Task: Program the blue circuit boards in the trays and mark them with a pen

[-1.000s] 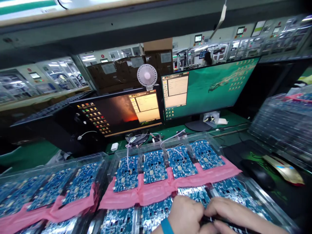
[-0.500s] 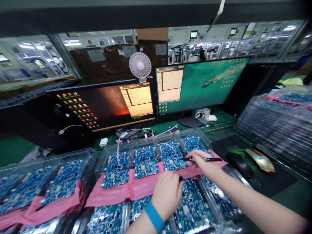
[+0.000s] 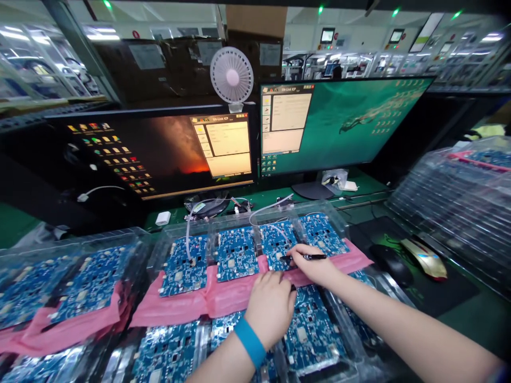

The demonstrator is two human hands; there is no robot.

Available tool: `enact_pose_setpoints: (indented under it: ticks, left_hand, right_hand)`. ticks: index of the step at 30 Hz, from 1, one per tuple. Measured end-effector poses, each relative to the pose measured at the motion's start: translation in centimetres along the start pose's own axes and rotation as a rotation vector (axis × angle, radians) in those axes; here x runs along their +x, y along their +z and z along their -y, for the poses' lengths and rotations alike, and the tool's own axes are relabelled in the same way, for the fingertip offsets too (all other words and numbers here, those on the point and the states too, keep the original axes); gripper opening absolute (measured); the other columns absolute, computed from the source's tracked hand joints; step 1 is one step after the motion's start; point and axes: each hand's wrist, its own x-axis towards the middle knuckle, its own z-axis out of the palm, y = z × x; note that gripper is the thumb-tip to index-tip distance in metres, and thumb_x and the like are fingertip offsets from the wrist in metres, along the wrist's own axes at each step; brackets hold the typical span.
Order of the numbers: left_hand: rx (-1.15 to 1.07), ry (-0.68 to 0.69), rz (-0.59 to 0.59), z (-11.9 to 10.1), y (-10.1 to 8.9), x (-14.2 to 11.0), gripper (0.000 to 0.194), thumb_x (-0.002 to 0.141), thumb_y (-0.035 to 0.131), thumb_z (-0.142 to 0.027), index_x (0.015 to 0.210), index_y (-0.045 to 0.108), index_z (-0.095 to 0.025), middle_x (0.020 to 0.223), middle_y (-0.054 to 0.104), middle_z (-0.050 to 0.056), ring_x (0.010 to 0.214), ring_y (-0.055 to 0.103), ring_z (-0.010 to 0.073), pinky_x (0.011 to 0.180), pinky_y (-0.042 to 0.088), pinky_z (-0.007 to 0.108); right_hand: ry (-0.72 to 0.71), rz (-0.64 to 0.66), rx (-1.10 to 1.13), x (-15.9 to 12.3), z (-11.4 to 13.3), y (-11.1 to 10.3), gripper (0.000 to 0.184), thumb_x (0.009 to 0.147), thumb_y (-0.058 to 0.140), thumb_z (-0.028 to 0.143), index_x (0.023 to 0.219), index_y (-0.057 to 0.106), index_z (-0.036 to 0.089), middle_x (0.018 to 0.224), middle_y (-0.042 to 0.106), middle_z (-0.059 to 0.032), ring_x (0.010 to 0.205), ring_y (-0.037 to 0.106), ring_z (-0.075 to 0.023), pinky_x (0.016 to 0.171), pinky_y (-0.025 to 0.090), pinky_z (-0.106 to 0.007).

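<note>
My right hand (image 3: 307,259) grips a black pen (image 3: 319,257), its tip at the lower part of a blue circuit board (image 3: 275,234) in the upper row of the clear plastic tray (image 3: 157,255). A thin cable runs to that board. My left hand (image 3: 271,298), with a blue band on its wrist, is closed over the pink strip (image 3: 175,308) below the boards. A small black piece like a pen cap (image 3: 293,288) pokes out by its thumb; the rest is hidden. Another board (image 3: 237,247) sits to the left, and one (image 3: 313,330) lies below the strip.
A second tray of boards (image 3: 90,276) stands at left. Two monitors (image 3: 223,159) rise behind, with a white fan (image 3: 231,74) on top. At right are a black mouse (image 3: 391,265), a gold mouse (image 3: 423,258) and stacked clear trays (image 3: 447,186).
My right hand has moved left with the pen, bringing its tip over the lower part of the third board. My left hand stays by the pink strip. The camera view has tilted down.
</note>
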Motion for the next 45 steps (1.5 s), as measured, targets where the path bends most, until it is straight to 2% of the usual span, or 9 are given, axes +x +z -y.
enact_pose_setpoints:
  ticks: [5,9,13,17,22,31,36,40,45]
  left_hand:
    - [-0.003,-0.003,-0.001,0.0,0.1,-0.1,0.022,0.083,0.038,-0.026,0.091,0.056,-0.017,0.103,0.054,0.009,0.097,0.048,0.0216,0.088,0.035,0.04]
    - [-0.009,-0.012,-0.013,0.0,0.1,-0.2,0.02,0.082,0.039,-0.026,0.089,0.056,-0.017,0.105,0.054,0.008,0.097,0.048,0.0219,0.087,0.035,0.04]
    - [-0.057,-0.011,-0.037,-0.1,-0.3,-0.2,0.018,0.083,0.039,-0.026,0.087,0.055,-0.018,0.1,0.056,0.006,0.092,0.05,0.0212,0.082,0.039,0.038]
    - [-0.139,-0.021,-0.073,-0.2,-0.8,-0.1,0.022,0.086,0.032,-0.028,0.092,0.052,-0.02,0.084,0.059,0.003,0.08,0.052,0.0198,0.072,0.042,0.036]
    - [-0.21,-0.08,-0.179,0.1,-0.6,-0.3,0.024,0.087,0.03,-0.028,0.095,0.05,-0.018,0.087,0.059,0.006,0.081,0.053,0.0204,0.072,0.042,0.036]
    - [-0.277,0.022,-0.196,-0.2,-0.6,-0.5,0.02,0.085,0.035,-0.026,0.095,0.051,-0.02,0.088,0.058,0.005,0.082,0.052,0.0202,0.072,0.042,0.036]
    - [-0.28,0.136,-0.131,-0.4,-0.9,-1.1,0.02,0.084,0.036,-0.022,0.099,0.05,-0.02,0.092,0.059,0.005,0.085,0.053,0.0205,0.075,0.042,0.037]
    - [-0.259,0.215,-0.073,-0.3,-1.1,-1.7,0.024,0.082,0.037,-0.02,0.104,0.047,-0.018,0.092,0.06,0.006,0.083,0.055,0.0222,0.072,0.044,0.038]
    - [-0.307,0.311,0.011,-0.4,-1.0,-1.8,0.022,0.077,0.04,-0.015,0.096,0.049,-0.015,0.094,0.059,0.009,0.084,0.055,0.0222,0.073,0.044,0.036]
  right_hand:
    - [-0.049,-0.031,-0.035,-0.2,0.5,-0.1,0.024,0.076,0.038,0.028,0.072,0.06,0.019,0.069,0.062,0.0006,0.069,0.056,-0.0142,0.066,0.042,-0.025]
    - [-0.041,-0.118,-0.039,-1.4,1.9,-1.7,0.024,0.076,0.038,0.028,0.073,0.061,0.02,0.069,0.061,0.0,0.07,0.055,-0.0145,0.067,0.04,-0.026]
    - [0.111,-0.176,0.288,-3.2,3.0,-3.3,0.024,0.077,0.041,0.033,0.077,0.06,0.018,0.061,0.058,-0.0003,0.058,0.051,-0.0127,0.055,0.039,-0.024]
    - [0.2,-0.2,0.702,-4.2,2.5,-2.9,0.023,0.071,0.05,0.038,0.066,0.056,0.016,0.048,0.049,0.0024,0.044,0.041,-0.0083,0.042,0.028,-0.02]
    - [0.27,-0.175,0.85,-4.3,1.8,-1.8,0.027,0.068,0.054,0.041,0.063,0.052,0.015,0.041,0.043,0.0042,0.038,0.036,-0.0064,0.039,0.022,-0.018]
    - [0.253,-0.019,0.603,-4.2,2.1,-1.0,0.025,0.073,0.048,0.039,0.066,0.051,0.016,0.046,0.046,0.0039,0.043,0.04,-0.0071,0.044,0.028,-0.019]
    - [0.18,0.087,0.505,-4.7,2.1,0.1,0.029,0.081,0.036,0.04,0.094,0.052,0.019,0.059,0.046,0.0035,0.049,0.044,-0.0085,0.048,0.035,-0.021]
    - [-0.027,0.106,0.36,-5.9,2.6,0.2,0.033,0.084,0.028,0.029,0.1,0.055,0.019,0.075,0.055,-0.0015,0.071,0.052,-0.0129,0.067,0.043,-0.027]
    - [-0.239,0.181,0.109,-6.9,3.1,-0.6,0.035,0.084,0.028,0.023,0.103,0.057,0.02,0.103,0.057,-0.0049,0.098,0.05,-0.0156,0.089,0.037,-0.032]
